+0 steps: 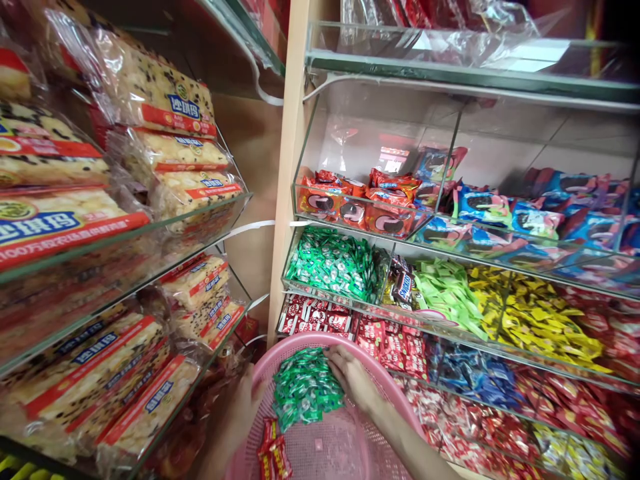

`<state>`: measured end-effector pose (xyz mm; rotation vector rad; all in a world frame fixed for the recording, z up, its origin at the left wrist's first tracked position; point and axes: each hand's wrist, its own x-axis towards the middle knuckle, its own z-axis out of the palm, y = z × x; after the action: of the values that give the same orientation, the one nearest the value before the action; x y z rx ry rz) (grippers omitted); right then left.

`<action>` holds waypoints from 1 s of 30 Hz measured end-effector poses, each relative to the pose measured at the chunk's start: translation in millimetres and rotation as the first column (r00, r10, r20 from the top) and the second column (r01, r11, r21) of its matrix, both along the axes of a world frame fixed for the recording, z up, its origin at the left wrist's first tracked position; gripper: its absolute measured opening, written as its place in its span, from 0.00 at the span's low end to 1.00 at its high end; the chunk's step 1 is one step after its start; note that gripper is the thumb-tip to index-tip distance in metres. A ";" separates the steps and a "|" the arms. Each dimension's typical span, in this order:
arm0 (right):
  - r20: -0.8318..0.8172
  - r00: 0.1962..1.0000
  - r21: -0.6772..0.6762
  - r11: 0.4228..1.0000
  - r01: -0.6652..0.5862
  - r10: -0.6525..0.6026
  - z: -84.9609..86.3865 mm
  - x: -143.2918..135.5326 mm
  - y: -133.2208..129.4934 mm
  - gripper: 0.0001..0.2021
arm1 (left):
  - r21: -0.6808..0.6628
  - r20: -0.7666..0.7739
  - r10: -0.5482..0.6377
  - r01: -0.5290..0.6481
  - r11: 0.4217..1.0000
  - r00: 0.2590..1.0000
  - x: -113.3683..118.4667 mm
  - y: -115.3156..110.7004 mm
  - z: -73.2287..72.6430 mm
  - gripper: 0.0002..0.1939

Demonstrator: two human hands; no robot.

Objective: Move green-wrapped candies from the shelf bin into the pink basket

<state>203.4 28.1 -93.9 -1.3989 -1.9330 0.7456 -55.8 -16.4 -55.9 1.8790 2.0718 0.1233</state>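
Note:
A round pink plastic basket (420, 427) with a mesh bottom is in front of me at the lower middle. Inside it lies a heap of small green-wrapped candies (306, 390), with a few red and yellow packets (274, 453) near its left wall. My left hand (241, 407) is blurred but closed on the basket's left rim. My right hand (349, 372) reaches over the far right part of the basket, its fingers stretched out against the edge of the green heap. The fingertips partly hide the candies there.
Beyond the basket, clear shelf bins hold green candies (334, 263), light green packets (447, 290), yellow packets (535, 320) and red packets (315, 317). On the left, glass-edged shelves carry wrapped sachima cakes (165, 107). A wooden post (287, 167) stands between the shelves.

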 end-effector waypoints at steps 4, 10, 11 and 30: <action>-0.030 0.999 0.021 0.999 -0.032 0.032 8.0 0.4 -1.0 0.13 | -0.015 0.018 -0.010 0.010 1.000 1.000 1.1 -1.2 5.6 0.25; -0.049 0.997 0.067 0.996 -0.053 0.056 -0.4 0.5 0.4 0.10 | -0.011 0.040 0.008 -0.007 1.000 0.999 0.4 0.6 2.1 0.24; -0.066 0.997 0.064 0.997 -0.039 0.044 -2.2 0.4 0.8 0.10 | -0.010 0.045 0.010 -0.009 1.000 0.999 0.2 0.8 1.3 0.24; 0.029 0.999 0.117 0.992 -0.036 0.033 -4.3 -3.9 5.4 0.16 | 0.031 0.016 0.009 -0.009 0.999 1.000 -2.1 0.8 -10.6 0.26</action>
<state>199.5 33.4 -98.3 -1.3135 -1.9934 0.6212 -57.9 -15.5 -66.5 1.8803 2.0795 0.1727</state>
